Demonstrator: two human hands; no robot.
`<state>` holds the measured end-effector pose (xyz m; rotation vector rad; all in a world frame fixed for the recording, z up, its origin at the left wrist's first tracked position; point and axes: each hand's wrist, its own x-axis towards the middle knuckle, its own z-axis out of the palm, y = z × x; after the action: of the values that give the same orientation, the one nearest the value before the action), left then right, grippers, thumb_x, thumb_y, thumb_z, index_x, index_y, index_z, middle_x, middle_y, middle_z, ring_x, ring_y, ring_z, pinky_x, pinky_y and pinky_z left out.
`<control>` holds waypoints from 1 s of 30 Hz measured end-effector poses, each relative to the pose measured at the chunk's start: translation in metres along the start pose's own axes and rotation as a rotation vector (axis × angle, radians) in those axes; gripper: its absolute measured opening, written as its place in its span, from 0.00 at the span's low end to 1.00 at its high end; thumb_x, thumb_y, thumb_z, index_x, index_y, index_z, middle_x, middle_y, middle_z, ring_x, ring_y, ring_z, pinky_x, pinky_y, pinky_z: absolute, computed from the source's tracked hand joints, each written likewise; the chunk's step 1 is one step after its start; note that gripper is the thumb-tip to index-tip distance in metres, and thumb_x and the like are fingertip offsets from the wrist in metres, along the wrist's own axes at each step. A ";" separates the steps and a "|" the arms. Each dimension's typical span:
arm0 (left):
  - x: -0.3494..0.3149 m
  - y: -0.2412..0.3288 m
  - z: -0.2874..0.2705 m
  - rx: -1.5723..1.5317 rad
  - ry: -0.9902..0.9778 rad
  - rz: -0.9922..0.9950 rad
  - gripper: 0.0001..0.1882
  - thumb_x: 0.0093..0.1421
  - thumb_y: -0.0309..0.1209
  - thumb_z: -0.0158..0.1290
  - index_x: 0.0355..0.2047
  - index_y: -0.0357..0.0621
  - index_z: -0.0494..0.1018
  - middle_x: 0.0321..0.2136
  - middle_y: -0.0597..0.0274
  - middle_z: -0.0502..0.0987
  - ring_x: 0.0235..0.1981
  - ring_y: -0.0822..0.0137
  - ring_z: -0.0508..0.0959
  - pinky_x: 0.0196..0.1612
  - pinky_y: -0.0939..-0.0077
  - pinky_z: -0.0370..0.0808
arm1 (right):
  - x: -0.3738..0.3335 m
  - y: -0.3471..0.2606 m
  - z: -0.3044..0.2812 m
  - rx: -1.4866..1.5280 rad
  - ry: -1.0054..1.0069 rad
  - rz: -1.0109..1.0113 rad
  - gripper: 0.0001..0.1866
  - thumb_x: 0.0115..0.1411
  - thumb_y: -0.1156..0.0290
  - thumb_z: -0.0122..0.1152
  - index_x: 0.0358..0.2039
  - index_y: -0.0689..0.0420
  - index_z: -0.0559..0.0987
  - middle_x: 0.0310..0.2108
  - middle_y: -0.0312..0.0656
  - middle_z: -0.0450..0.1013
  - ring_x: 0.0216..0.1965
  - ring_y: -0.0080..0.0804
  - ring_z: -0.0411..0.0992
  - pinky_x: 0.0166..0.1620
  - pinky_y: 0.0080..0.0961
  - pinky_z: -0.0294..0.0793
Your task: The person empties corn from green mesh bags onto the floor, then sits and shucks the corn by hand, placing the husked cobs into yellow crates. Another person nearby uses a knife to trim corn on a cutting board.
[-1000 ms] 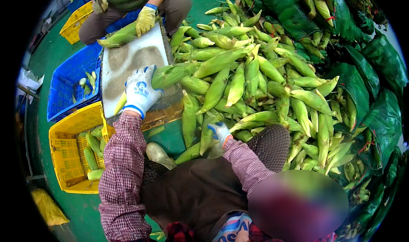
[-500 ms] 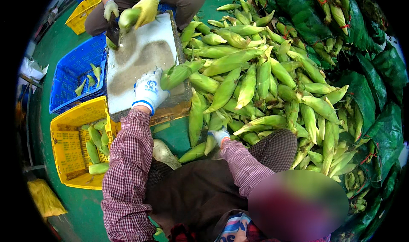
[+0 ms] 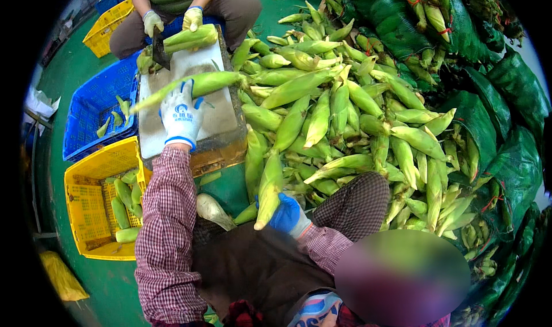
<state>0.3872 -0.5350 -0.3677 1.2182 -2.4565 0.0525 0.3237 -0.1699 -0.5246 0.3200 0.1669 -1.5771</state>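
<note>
My left hand [image 3: 182, 115]: fingers closed round a husked-on corn ear [image 3: 217, 83], ear crosswise over the worktop [image 3: 154, 140], thick end out to the right, leafy tip left; can't tell if it touches the board. My right hand [image 3: 289, 215]: fingers cupped partly closed behind a second ear [image 3: 271, 189], pale tip toward me, far fingers mostly hidden.

Edges: worktop's near edge sits under my left wrist; left edge borders the blue crate [image 3: 96, 111] and yellow crate [image 3: 86, 212]. Corn pile [image 3: 345, 105] crowds the right side. Co-worker's cleaver [image 3: 159, 51] at the far end, near my left ear. Open room: bare board nearside, a green floor gap before my lap.
</note>
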 end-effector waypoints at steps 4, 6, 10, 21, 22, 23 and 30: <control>-0.013 0.020 -0.012 -0.448 -0.370 -0.073 0.36 0.59 0.51 0.63 0.61 0.40 0.72 0.56 0.47 0.78 0.57 0.51 0.77 0.61 0.62 0.72 | -0.005 -0.004 0.022 -0.137 -0.089 0.021 0.36 0.64 0.63 0.61 0.69 0.60 0.62 0.66 0.51 0.66 0.66 0.50 0.65 0.70 0.50 0.62; -0.023 0.036 -0.022 -0.595 -0.670 -0.105 0.38 0.59 0.53 0.63 0.60 0.38 0.73 0.56 0.47 0.78 0.58 0.55 0.77 0.61 0.64 0.72 | 0.000 -0.009 0.036 -0.230 -0.160 -0.003 0.40 0.62 0.62 0.63 0.71 0.60 0.60 0.67 0.52 0.64 0.66 0.51 0.66 0.69 0.51 0.63; -0.047 0.067 -0.046 -0.760 -1.034 0.065 0.39 0.60 0.55 0.62 0.61 0.37 0.72 0.55 0.48 0.79 0.56 0.58 0.78 0.59 0.66 0.73 | 0.021 -0.024 0.068 -0.327 -0.216 -0.033 0.41 0.58 0.64 0.63 0.70 0.60 0.61 0.67 0.51 0.64 0.66 0.51 0.66 0.69 0.50 0.64; -0.052 0.081 -0.040 -0.830 -0.654 0.130 0.34 0.47 0.47 0.71 0.50 0.38 0.78 0.45 0.44 0.83 0.47 0.50 0.83 0.50 0.62 0.78 | 0.042 -0.062 0.132 -1.249 0.008 -0.226 0.18 0.66 0.68 0.63 0.55 0.58 0.77 0.42 0.39 0.79 0.43 0.28 0.77 0.46 0.26 0.79; -0.048 0.076 -0.039 -0.780 -0.622 0.123 0.36 0.45 0.49 0.72 0.49 0.39 0.78 0.44 0.44 0.83 0.47 0.49 0.83 0.51 0.61 0.78 | 0.043 -0.064 0.129 -1.392 0.153 -0.306 0.19 0.66 0.63 0.65 0.54 0.57 0.78 0.40 0.38 0.79 0.40 0.27 0.77 0.43 0.26 0.79; -0.044 0.072 -0.037 -0.638 -0.551 0.133 0.37 0.43 0.49 0.72 0.49 0.38 0.78 0.45 0.43 0.83 0.47 0.48 0.82 0.53 0.60 0.78 | 0.039 -0.068 0.123 -1.285 0.330 -0.332 0.18 0.67 0.64 0.64 0.54 0.58 0.77 0.41 0.39 0.80 0.40 0.27 0.78 0.42 0.26 0.79; -0.019 0.029 -0.025 -0.262 -0.417 -0.021 0.42 0.41 0.45 0.72 0.56 0.38 0.74 0.54 0.43 0.77 0.55 0.46 0.77 0.60 0.58 0.73 | 0.025 -0.128 0.071 -0.870 0.878 -0.780 0.21 0.61 0.57 0.69 0.48 0.57 0.77 0.38 0.43 0.79 0.35 0.35 0.78 0.37 0.32 0.79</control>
<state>0.3838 -0.4975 -0.3481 1.2340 -2.6829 -0.5652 0.1891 -0.2107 -0.4771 0.2356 1.7706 -1.8256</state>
